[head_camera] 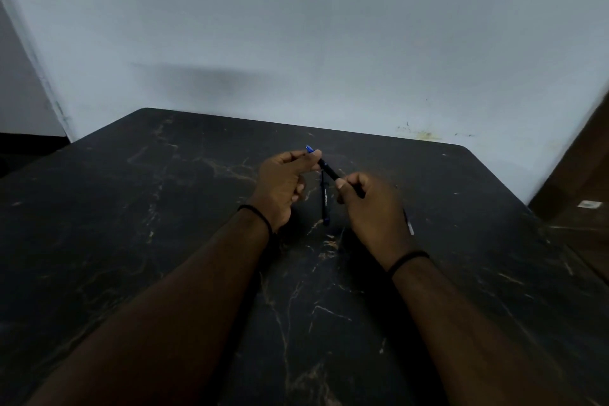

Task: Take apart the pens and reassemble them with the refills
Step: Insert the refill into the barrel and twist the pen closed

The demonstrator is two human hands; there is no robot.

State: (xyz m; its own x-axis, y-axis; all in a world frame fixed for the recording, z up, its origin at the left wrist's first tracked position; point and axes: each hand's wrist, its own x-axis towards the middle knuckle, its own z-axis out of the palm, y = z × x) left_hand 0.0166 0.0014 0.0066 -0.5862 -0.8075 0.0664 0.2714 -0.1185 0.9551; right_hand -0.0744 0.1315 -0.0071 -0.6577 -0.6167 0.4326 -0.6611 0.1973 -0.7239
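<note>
Both my hands hold one black pen (329, 170) above the table, slanting from upper left to lower right. My left hand (283, 184) pinches its blue end (309, 149). My right hand (372, 208) grips the lower end of the barrel, which is hidden in my fingers. Between my hands a second black pen (324, 203) with white lettering and a blue tip lies on the table, pointing towards me. Just right of my right hand a thin pale piece (409, 226) lies on the table, mostly hidden; I cannot tell what it is.
The dark marbled table (197, 241) stands against a pale wall (296, 43). A brown wooden surface (580, 175) runs along the right edge. The table's far corners are rounded, and its left side drops to a dark floor.
</note>
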